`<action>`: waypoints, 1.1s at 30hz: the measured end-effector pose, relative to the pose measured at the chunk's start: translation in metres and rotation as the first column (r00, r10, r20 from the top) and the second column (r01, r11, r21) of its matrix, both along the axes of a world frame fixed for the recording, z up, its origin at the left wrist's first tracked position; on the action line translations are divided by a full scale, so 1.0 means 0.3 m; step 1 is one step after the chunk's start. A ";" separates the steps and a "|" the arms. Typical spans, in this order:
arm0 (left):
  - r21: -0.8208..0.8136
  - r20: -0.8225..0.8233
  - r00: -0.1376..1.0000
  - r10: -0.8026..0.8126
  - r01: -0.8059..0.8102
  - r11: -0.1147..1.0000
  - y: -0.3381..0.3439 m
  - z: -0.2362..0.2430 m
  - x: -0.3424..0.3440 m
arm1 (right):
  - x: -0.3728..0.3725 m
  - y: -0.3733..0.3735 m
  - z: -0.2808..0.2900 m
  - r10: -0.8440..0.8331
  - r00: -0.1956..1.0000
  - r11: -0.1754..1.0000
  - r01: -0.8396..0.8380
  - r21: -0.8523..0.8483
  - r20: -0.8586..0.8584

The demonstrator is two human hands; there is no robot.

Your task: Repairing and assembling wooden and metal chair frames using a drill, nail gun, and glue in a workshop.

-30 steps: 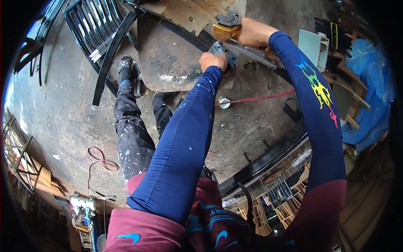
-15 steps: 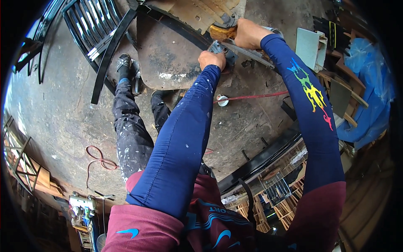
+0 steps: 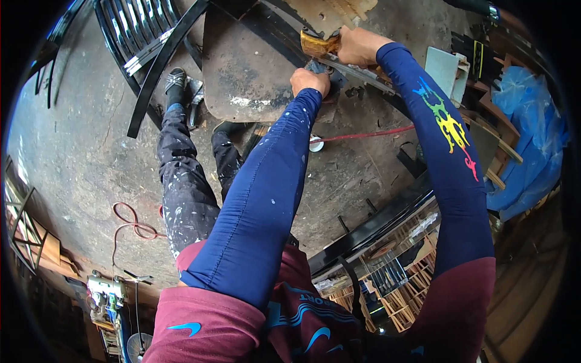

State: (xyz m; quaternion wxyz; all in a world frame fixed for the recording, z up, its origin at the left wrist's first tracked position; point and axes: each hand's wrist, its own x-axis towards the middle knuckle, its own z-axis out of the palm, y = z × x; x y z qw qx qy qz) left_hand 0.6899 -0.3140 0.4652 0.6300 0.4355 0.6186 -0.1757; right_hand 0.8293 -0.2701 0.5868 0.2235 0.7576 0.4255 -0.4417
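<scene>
My right hand [image 3: 361, 47] is closed at the end of a worn yellow machine part [image 3: 319, 43], beneath a beige, stained metal guard or panel [image 3: 331, 13]. The fingers' far side is hidden. Just below and to the left, my left hand [image 3: 310, 82] is closed on a grey metal fitting [image 3: 317, 66], most of which the hand covers. A long dark metal bar [image 3: 275, 37] runs from the upper left toward this fitting. A flat, scuffed board [image 3: 242, 75] lies on the floor beneath the bar.
Black slatted metal frames [image 3: 142, 30] lie at the upper left. A red hose [image 3: 369, 133] runs past a small white round thing [image 3: 316, 144]. Blue plastic sheeting [image 3: 526, 121] and wood pieces fill the right side. A long black beam [image 3: 363, 224] lies at the lower right.
The view has shifted slightly. The beige panel now sits farther right relative to my hands, and the yellow part is turned a little. Both hands stay closed in nearly the same places.
</scene>
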 end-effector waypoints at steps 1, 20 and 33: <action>0.027 0.009 0.997 -0.076 0.075 0.997 0.005 0.033 0.007 | 0.007 0.000 0.014 -0.004 1.000 1.000 0.004 -0.010 0.004; 0.114 0.131 0.991 0.005 -0.020 0.993 0.132 -0.256 -0.065 | -0.064 -0.147 0.194 -0.338 0.937 0.859 0.270 0.436 0.087; -0.003 0.313 0.840 -0.443 0.467 0.884 0.148 -0.061 -0.024 | -1.613 -1.001 0.392 -0.979 -0.075 -0.129 0.949 0.288 -0.189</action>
